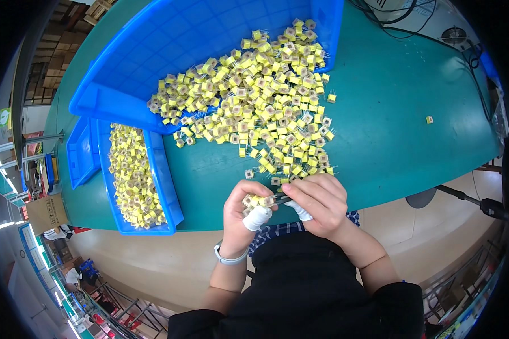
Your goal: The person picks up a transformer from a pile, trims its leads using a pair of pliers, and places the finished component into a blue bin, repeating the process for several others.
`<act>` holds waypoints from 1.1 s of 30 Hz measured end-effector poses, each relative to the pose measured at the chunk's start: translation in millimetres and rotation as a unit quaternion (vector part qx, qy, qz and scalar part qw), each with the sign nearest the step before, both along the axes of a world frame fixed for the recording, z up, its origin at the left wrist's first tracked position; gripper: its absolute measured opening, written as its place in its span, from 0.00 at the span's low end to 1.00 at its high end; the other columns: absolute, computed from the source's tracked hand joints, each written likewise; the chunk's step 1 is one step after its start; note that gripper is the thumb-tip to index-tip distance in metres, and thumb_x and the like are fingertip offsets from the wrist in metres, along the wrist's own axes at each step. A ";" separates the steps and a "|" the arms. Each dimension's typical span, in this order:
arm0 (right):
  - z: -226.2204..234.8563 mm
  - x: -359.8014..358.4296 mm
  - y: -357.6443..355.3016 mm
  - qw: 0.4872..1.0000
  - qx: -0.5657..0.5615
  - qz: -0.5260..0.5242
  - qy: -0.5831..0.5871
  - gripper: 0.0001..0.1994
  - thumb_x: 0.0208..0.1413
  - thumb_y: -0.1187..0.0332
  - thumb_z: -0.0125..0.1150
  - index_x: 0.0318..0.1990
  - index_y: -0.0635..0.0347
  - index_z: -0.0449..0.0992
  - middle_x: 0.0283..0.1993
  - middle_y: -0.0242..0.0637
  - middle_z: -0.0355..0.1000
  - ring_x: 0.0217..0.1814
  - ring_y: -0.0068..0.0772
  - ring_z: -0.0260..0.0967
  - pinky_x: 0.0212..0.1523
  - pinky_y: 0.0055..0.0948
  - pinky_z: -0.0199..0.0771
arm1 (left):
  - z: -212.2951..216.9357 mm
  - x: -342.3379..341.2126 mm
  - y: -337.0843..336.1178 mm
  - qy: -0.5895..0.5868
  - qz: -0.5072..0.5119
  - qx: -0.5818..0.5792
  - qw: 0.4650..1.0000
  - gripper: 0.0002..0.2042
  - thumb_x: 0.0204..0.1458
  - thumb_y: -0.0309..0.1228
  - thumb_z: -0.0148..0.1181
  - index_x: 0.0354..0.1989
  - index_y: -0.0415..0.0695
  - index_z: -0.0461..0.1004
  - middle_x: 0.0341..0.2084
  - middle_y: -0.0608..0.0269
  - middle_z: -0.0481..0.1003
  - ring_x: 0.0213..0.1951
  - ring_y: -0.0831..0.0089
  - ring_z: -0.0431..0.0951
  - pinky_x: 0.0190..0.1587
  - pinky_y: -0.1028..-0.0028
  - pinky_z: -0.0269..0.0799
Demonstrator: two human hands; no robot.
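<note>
1. Head view: our left hand (244, 210), thumb wrapped in white tape, grips a few small yellow components (255, 200) just below the big yellow pile (260, 107).
2. Our right hand (318, 202) pinches dark tweezers (278, 199) whose tip touches those held parts.
3. Left of the pile, a blue bin (165, 186) holds more components on the green table (390, 113).

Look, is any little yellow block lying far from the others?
Yes. One small yellow part sits alone on the green table, far right of the big pile. The pile itself spills out of the tipped blue bin onto the table.
</note>
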State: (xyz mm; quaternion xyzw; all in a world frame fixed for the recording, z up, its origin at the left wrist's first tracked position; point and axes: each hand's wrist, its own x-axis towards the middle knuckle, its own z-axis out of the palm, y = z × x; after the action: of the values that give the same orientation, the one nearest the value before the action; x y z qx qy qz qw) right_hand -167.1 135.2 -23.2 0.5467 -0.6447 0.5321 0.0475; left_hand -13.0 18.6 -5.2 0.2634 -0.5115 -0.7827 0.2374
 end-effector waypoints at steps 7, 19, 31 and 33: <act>-0.6 -0.1 0.1 1.000 -0.001 -0.002 -0.002 0.21 0.41 0.74 0.70 0.48 0.65 0.86 0.42 0.41 0.82 0.36 0.41 0.78 0.36 0.36 0.75 | 2.3 -0.2 -4.4 -0.013 -0.023 0.050 0.998 0.13 0.67 0.37 0.64 0.44 0.40 0.69 0.29 0.62 0.73 0.20 0.83 0.66 0.21 0.82 0.60; 0.7 -0.7 -1.3 1.000 -0.008 0.009 0.001 0.21 0.41 0.73 0.69 0.48 0.64 0.86 0.41 0.39 0.82 0.36 0.40 0.79 0.35 0.35 0.75 | 3.4 5.8 -13.5 0.028 -0.133 0.259 0.956 0.25 0.74 0.56 0.44 0.38 0.43 0.66 0.21 0.66 0.68 0.16 0.87 0.60 0.17 0.86 0.52; -1.9 -0.9 0.2 0.999 -0.004 0.038 0.017 0.18 0.41 0.73 0.70 0.44 0.65 0.86 0.40 0.39 0.83 0.36 0.38 0.80 0.34 0.33 0.74 | 2.2 8.3 -18.8 0.019 -0.187 0.394 0.900 0.24 0.76 0.51 0.41 0.37 0.42 0.67 0.20 0.68 0.67 0.15 0.87 0.59 0.16 0.86 0.52; -1.6 -0.5 -0.2 0.999 -0.005 0.040 0.018 0.18 0.42 0.73 0.69 0.44 0.65 0.86 0.40 0.39 0.83 0.36 0.38 0.80 0.34 0.33 0.74 | 0.7 10.7 -21.0 0.058 -0.204 0.456 0.864 0.24 0.76 0.50 0.41 0.35 0.42 0.66 0.20 0.68 0.67 0.15 0.88 0.59 0.15 0.86 0.53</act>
State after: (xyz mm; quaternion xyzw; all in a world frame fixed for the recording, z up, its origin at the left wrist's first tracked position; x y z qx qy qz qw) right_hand -167.6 135.0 -24.9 0.5813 -0.6187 0.5269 0.0400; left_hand -2.3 -2.4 -4.5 0.1861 -0.1251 -0.9735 -0.0445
